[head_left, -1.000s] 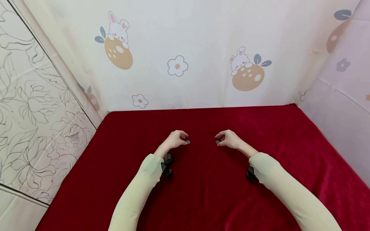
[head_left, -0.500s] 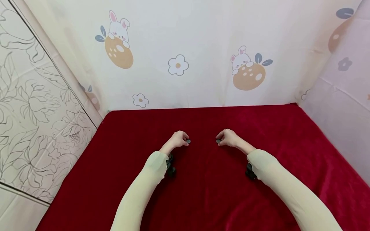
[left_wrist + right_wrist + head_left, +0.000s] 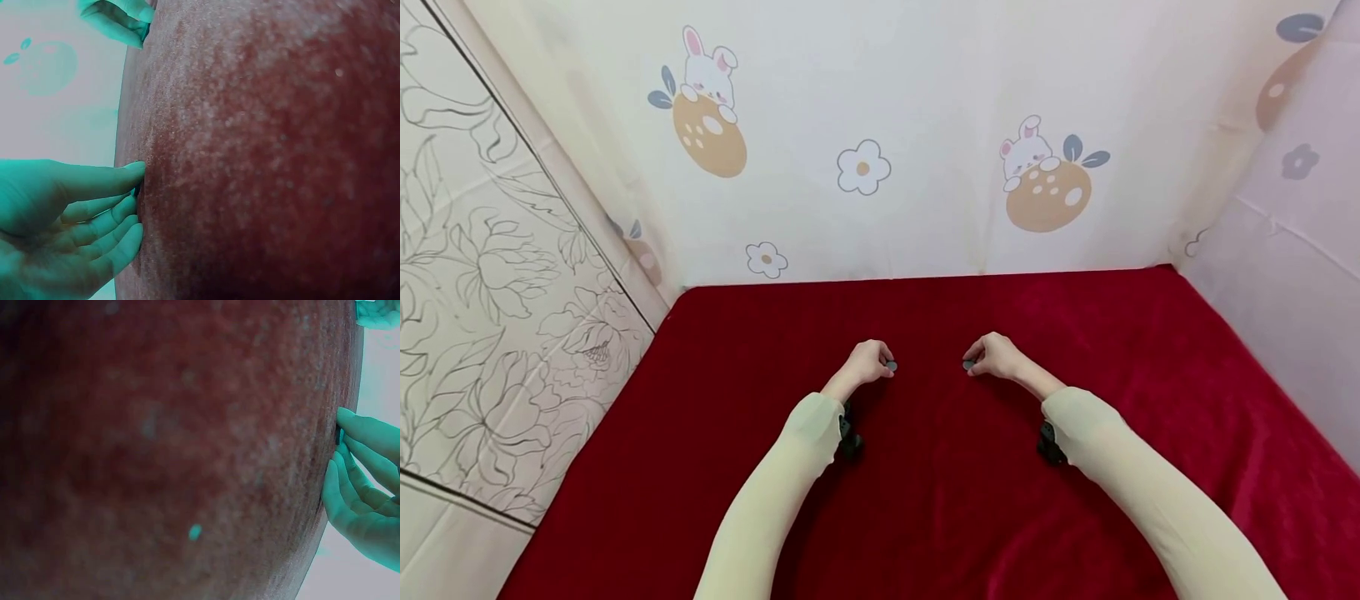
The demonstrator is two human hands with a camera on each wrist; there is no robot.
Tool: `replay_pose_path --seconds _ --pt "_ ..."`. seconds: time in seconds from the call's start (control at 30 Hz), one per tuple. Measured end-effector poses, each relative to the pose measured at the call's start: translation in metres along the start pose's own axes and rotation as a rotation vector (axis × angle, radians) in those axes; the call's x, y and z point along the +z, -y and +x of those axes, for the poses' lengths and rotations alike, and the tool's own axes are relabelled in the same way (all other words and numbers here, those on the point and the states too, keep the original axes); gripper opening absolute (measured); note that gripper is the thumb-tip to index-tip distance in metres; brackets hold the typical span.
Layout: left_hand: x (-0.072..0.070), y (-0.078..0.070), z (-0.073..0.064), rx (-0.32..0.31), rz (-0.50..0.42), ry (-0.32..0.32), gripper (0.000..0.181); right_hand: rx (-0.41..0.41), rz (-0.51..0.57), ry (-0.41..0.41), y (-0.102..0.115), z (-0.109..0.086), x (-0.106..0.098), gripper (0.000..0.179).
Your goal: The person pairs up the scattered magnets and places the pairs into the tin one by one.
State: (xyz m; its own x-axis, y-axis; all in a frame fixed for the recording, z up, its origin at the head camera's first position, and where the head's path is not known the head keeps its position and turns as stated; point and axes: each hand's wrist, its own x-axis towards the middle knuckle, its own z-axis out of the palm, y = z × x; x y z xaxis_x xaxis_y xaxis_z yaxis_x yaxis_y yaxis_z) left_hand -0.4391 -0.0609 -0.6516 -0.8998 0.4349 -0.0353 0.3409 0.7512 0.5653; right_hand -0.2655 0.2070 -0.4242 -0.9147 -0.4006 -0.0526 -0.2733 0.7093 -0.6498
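In the head view my left hand point(image 3: 868, 361) pinches a small flat grey disc point(image 3: 892, 366), coin-like, by its edge between thumb and fingers, right at the red cloth. A matching grey disc point(image 3: 968, 365) lies between the thumb and fingers of my right hand point(image 3: 997, 357), a short gap to the right. The left wrist view shows the left thumb point(image 3: 103, 181) on one side of the dark disc edge point(image 3: 137, 189) and curved fingers on the other. In the right wrist view, the right fingers point(image 3: 369, 469) surround a thin dark disc edge point(image 3: 338, 435).
Red velvety cloth point(image 3: 925, 500) covers the table under both arms. Behind it hangs a pale curtain point(image 3: 925, 100) with rabbit and flower prints. A panel with line-drawn flowers point(image 3: 490, 250) stands at the left. Dark wrist cameras point(image 3: 850, 437) sit below the sleeves.
My left hand has closed its fingers onto its disc and shifted slightly right, with its forearm. The right hand has stayed nearly in place at its disc.
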Motion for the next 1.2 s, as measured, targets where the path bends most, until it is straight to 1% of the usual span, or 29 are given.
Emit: replay_pose_path --seconds 0.07,0.1,0.13,0.17,0.2,0.27,0.3,0.37,0.4,0.43,0.5,0.53,0.57,0.67,0.73,0.77,0.83,0.9,0.93,0.97,1.2 --pt "-0.018 -0.029 -0.022 -0.012 0.016 -0.005 0.028 0.003 0.003 -0.002 0.001 0.0 0.0 0.025" --pt "-0.029 -0.045 -0.034 -0.018 0.005 0.008 0.027 0.003 0.003 -0.003 0.001 0.0 0.001 0.025" --pt "-0.038 -0.058 -0.044 -0.006 0.005 -0.001 0.026 0.002 0.002 -0.004 0.001 0.0 0.001 0.025" --pt "-0.048 -0.071 -0.054 -0.021 -0.006 0.016 0.026 -0.001 0.0 -0.004 0.001 0.0 0.001 0.025" --pt "-0.054 -0.08 -0.062 -0.01 -0.013 0.011 0.026 0.003 0.001 -0.007 0.001 0.001 0.001 0.025" --pt "-0.061 -0.09 -0.07 0.013 -0.023 0.0 0.026 0.0 0.001 -0.008 0.0 0.001 0.001 0.024" --pt "-0.062 -0.091 -0.071 0.02 -0.024 -0.005 0.026 -0.009 0.0 -0.004 0.0 0.001 0.001 0.024" --pt "-0.061 -0.092 -0.071 0.007 -0.021 0.001 0.026 -0.003 0.008 -0.003 0.001 0.001 0.001 0.024" --pt "-0.059 -0.089 -0.07 0.038 -0.012 -0.022 0.025 0.0 0.01 -0.002 0.001 0.0 0.001 0.023" --pt "-0.06 -0.09 -0.071 0.047 -0.014 -0.02 0.025 -0.007 0.008 0.002 0.001 0.0 0.001 0.023" --pt "-0.071 -0.107 -0.08 -0.002 -0.021 0.026 0.025 -0.009 0.005 0.0 0.003 0.0 0.001 0.022" --pt "-0.079 -0.119 -0.089 -0.022 -0.03 0.044 0.025 -0.003 0.005 -0.003 0.003 0.0 0.001 0.021" --pt "-0.088 -0.131 -0.098 -0.019 -0.03 0.039 0.024 -0.011 -0.002 -0.002 0.004 0.0 0.001 0.02" --pt "-0.115 -0.173 -0.127 -0.088 -0.033 0.079 0.023 -0.013 -0.011 -0.005 0.005 0.0 0.002 0.018" --pt "-0.126 -0.193 -0.143 -0.072 -0.022 0.059 0.021 -0.015 -0.013 -0.003 0.006 0.0 0.002 0.018" --pt "-0.127 -0.197 -0.146 -0.059 -0.014 0.053 0.021 -0.02 -0.016 -0.002 0.006 0.0 0.002 0.018" --pt "-0.128 -0.2 -0.15 -0.023 0.009 0.04 0.021 -0.023 -0.015 0.0 0.006 0.0 0.002 0.018" --pt "-0.129 -0.202 -0.151 -0.007 0.008 0.04 0.021 -0.035 -0.014 0.002 0.006 0.0 0.002 0.018" --pt "-0.128 -0.201 -0.149 0.001 0.008 0.042 0.021 -0.04 -0.013 0.003 0.006 0.0 0.002 0.018" --pt "-0.126 -0.198 -0.146 0.003 0.003 0.046 0.021 -0.045 -0.011 0.005 0.007 0.0 0.002 0.018" --pt "-0.119 -0.2 -0.136 -0.033 -0.039 0.073 0.021 -0.067 0.002 0.027 0.009 0.001 0.004 0.018"
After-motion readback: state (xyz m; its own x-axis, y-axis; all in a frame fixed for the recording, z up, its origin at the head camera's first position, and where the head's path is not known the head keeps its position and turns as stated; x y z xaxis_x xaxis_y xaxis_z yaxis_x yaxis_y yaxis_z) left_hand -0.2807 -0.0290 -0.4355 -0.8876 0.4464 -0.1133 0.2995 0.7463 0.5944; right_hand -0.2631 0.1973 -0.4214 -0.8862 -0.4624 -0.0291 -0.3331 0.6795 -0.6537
